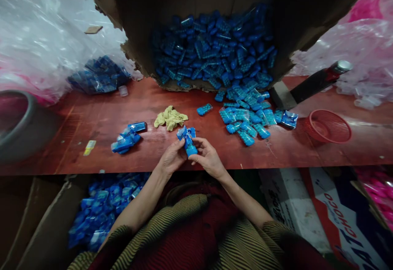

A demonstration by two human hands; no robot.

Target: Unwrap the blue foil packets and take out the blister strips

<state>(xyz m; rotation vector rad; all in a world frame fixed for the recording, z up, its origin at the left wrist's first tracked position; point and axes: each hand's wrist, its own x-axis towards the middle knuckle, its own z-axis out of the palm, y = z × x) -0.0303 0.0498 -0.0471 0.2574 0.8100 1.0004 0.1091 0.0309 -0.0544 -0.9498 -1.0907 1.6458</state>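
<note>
Between my two hands, just above the table's front edge, is a small blue bottle with a blue printed wrapper around its upper part. My left hand grips it from the left, thumb at the wrapper. From the other side, my right hand has its fingers and thumb closed on the bottle's lower end. A crumpled yellowish cloth or glove lies just beyond my hands. Several blue wrapped pieces rest to the left. Toward the right, many clear bottles with blue beads are spread in a pile.
A torn-edged cardboard box full of blue bottles opens onto the red table. At right stand a red basket and a dark-handled tool. A grey tub is at left. Below the table edge, wrapped blue pieces fill a carton.
</note>
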